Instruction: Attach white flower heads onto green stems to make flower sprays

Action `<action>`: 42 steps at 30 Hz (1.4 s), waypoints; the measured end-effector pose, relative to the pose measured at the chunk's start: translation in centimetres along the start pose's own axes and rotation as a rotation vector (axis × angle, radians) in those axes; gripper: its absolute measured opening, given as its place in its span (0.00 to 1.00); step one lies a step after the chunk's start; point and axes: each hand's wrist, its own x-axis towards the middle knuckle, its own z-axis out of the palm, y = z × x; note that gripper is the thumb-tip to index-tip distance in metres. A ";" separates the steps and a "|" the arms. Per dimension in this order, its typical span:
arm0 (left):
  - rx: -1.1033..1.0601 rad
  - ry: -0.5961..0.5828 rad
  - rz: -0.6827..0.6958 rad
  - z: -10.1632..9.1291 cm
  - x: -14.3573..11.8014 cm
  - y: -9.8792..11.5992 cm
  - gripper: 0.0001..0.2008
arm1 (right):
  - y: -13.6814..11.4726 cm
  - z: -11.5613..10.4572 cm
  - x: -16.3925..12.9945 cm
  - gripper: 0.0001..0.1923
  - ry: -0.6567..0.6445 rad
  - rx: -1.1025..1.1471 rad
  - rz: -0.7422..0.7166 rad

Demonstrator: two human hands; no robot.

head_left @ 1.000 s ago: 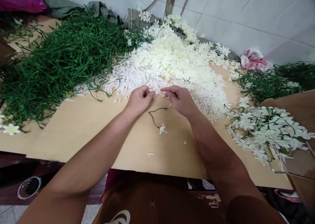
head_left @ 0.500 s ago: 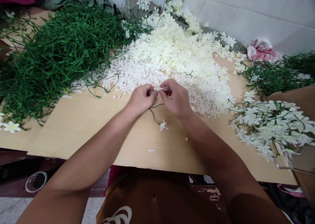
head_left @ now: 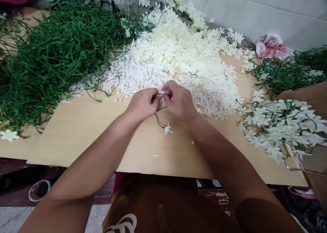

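Both hands meet above the cardboard sheet, fingertips almost touching. My left hand (head_left: 145, 102) pinches a green artificial flower stem (head_left: 158, 121); its lower branch hangs down and ends in a white flower (head_left: 167, 128). My right hand (head_left: 178, 98) is closed with thumb and fingers on a small white artificial flower (head_left: 161, 92) at the left fingertips. How the flower and the stem join is hidden by the fingers. Just behind the hands lies a pile of thin white stamen sticks (head_left: 138, 74), and beyond it a heap of cream flower heads (head_left: 176, 42).
A large heap of green stems (head_left: 63, 52) covers the left side. Finished-looking white flowers on stems (head_left: 283, 120) lie at the right, beside a cardboard box (head_left: 306, 89). A pink and white cloth (head_left: 272, 47) sits by the tiled wall (head_left: 245, 11). A white scrap (head_left: 155, 155) lies near the front edge.
The view has shifted slightly. Both hands stay together in nearly the same pose, and the white flower between the fingertips shows a little more clearly.
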 end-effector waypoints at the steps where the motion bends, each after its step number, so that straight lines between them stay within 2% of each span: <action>1: 0.000 -0.001 0.018 -0.1 0.0 -0.1 0.08 | 0.3 0.0 0.0 0.05 -0.003 0.046 0.020; 8: -0.249 0.014 -0.013 -0.1 0.2 -0.4 0.08 | 1.7 0.0 0.3 0.07 -0.009 0.448 0.107; 18: -0.464 0.069 -0.116 1.0 1.0 -1.7 0.05 | 1.9 0.6 0.4 0.05 -0.022 0.525 0.141; 20: -0.438 0.098 -0.117 0.8 1.0 -1.8 0.06 | 2.0 0.6 0.5 0.03 -0.022 0.521 0.150; 24: -0.173 0.110 -0.069 0.2 0.6 -1.5 0.09 | 2.3 0.1 0.7 0.02 0.019 0.466 0.154; 29: 0.103 0.007 -0.027 0.1 0.2 -0.5 0.12 | 2.5 -0.5 0.8 0.02 0.060 0.409 0.140; 33: 0.257 -0.050 -0.016 0.6 0.3 0.0 0.09 | 2.1 -0.3 0.6 0.03 -0.002 0.252 0.017; 37: 0.210 -0.003 0.014 1.0 0.7 -0.3 0.07 | 2.2 -0.1 0.4 0.07 -0.038 0.123 -0.045; 42: -0.090 0.089 0.040 1.3 1.3 -1.2 0.04 | 2.7 -0.3 0.6 0.08 -0.041 0.191 -0.006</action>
